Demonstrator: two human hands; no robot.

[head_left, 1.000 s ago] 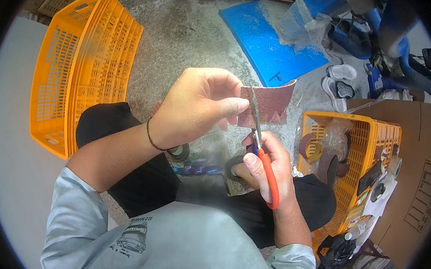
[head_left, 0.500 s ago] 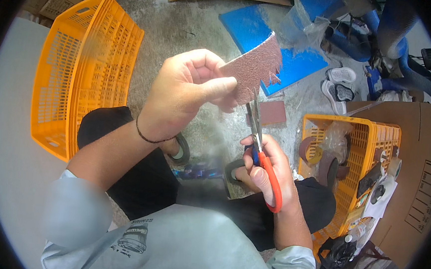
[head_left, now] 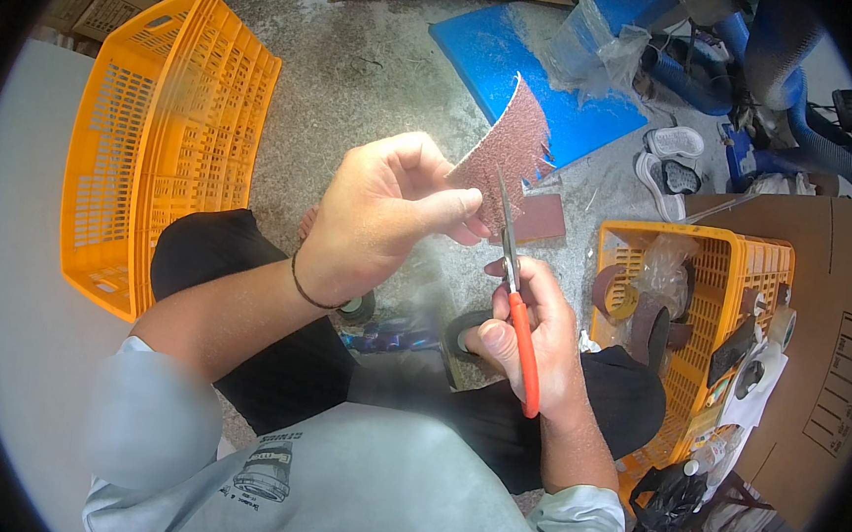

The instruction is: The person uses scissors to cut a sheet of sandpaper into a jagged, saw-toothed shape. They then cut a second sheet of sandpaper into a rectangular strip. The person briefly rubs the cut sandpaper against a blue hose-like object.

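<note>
My left hand (head_left: pixel 391 204) pinches a reddish-brown piece of sandpaper (head_left: pixel 509 145) between thumb and fingers, holding it up in front of me. The sandpaper's right edge is jagged, and its tip points away from me. In my right hand (head_left: pixel 537 343) are scissors (head_left: pixel 524 360) with red handles, gripped with the fingers through the loops. The scissor blades point away from me and lie against the lower right part of the sandpaper; they look nearly closed. Below, a flat reddish-brown piece of sandpaper (head_left: pixel 542 217) lies on the floor.
Orange crates (head_left: pixel 172 149) stand at the left. Another orange crate (head_left: pixel 646 228) at the right holds sandpaper rolls and plastic. A blue board (head_left: pixel 490 58) lies ahead, with shoe soles (head_left: pixel 674 143) beside it. Blue hoses (head_left: pixel 820 140) fill the far right, near cardboard (head_left: pixel 819 294).
The scissor blades have come together on the sandpaper. My left hand has shifted slightly right and nearer to me, turning the sandpaper more upright.
</note>
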